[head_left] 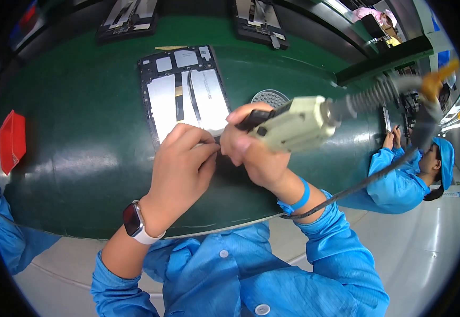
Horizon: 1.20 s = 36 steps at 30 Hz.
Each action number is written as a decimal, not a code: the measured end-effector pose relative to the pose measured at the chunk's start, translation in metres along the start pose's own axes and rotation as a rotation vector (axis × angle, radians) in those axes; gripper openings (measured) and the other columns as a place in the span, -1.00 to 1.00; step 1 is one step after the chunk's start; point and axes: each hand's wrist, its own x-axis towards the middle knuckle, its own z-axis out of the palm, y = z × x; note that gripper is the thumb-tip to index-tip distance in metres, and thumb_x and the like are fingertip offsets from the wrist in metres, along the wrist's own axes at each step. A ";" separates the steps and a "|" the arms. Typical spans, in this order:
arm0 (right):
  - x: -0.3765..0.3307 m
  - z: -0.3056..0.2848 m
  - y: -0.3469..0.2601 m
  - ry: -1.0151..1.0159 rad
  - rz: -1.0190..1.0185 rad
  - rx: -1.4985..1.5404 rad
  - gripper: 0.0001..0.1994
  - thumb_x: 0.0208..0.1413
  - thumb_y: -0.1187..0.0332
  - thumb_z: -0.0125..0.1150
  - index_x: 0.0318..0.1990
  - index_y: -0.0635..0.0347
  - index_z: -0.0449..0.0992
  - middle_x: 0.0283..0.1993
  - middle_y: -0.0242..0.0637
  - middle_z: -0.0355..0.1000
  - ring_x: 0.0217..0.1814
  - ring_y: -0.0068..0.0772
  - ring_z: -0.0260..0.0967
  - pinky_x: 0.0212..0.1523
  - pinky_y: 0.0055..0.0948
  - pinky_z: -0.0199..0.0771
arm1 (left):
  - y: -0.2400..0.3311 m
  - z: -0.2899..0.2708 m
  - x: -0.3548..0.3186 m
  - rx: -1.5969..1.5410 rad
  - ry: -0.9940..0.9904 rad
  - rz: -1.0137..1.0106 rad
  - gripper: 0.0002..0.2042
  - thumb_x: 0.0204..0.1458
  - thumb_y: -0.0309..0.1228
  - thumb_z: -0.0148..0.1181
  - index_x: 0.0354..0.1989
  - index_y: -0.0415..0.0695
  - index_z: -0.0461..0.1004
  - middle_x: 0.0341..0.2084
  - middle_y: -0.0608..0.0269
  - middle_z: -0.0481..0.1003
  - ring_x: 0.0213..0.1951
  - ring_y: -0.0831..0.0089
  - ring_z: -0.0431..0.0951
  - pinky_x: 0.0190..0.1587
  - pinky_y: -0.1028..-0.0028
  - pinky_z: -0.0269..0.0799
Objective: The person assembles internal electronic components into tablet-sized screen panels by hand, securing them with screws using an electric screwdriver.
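Note:
An opened tablet [187, 95] with silver battery panels and a black frame lies in front of me. At its near edge my left hand [182, 158] is closed in a pinch, and its fingertips meet those of my right hand. Whatever the pinch holds is too small to make out. My right hand [251, 148] is wrapped round a pale green electric screwdriver [298, 124], tilted with its tail up to the right. The screwdriver's tip is hidden by my fingers. Just beyond that hand stands a round metal dish [270, 97] with a dimpled surface.
Two more opened tablets [129, 18] [260, 22] lie at the far side of the green table [82, 116]. A red tray [12, 141] sits at the left. A hose [367, 98] and black cable run from the right. Co-workers in blue [399, 177] sit at both sides.

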 end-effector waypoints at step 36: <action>-0.030 -0.013 -0.015 -0.307 -0.240 -1.272 -0.73 -0.13 0.50 0.44 -0.18 0.17 0.66 -0.30 -0.36 0.38 -0.27 -0.29 0.39 -0.35 -0.34 0.49 | -0.010 -0.010 -0.012 0.068 -0.076 0.219 -0.72 -0.18 -0.56 0.49 -0.27 -0.33 0.59 -0.01 0.01 0.57 0.08 0.03 0.59 0.05 0.22 0.60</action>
